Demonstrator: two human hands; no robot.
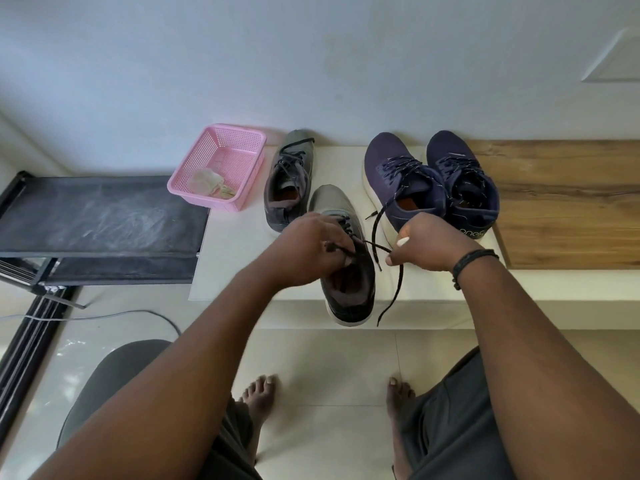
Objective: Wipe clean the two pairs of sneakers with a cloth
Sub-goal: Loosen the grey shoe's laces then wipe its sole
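Pinching the lace ends, your left hand (308,249) and right hand (429,242) both work over the near grey sneaker (346,258), which lies toe-away, its heel overhanging the ledge (235,251) edge (mind that). The cloth (209,185) sits in the pink basket (221,169) up-left, nearer your left hand, past the other grey sneaker (289,180); the navy pair (433,181) crowds the right.

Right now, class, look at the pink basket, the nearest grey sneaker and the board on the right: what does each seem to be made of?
Pink basket: looks like moulded plastic, matte, with perforated grid walls.
Nearest grey sneaker: apparently knit or mesh fabric upper, woven dark laces, pale rubbery-looking sole edge.
Board: wood or wood-look laminate, showing brown grain streaks; the picture cannot settle which.
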